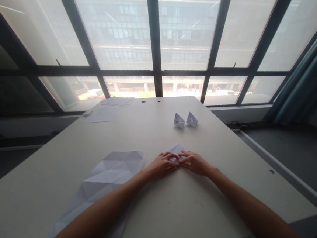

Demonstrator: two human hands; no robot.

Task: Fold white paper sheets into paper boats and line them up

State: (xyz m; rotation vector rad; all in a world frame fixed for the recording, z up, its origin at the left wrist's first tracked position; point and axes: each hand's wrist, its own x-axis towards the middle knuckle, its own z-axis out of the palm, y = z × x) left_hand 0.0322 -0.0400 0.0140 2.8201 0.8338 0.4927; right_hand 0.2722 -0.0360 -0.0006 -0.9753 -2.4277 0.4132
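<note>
Small folded white paper piece (177, 148) sits on white flat-topped bench (195, 211), left hand (167, 163) and right hand (195, 163) touching it, fingers bent, can't tell if gripping; two pointed white paper shapes (192, 120) beyond.

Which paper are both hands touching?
The small folded paper, under the left hand and right hand. The creased sheet, flat sheets and paper boats have no fingers on them.
</note>
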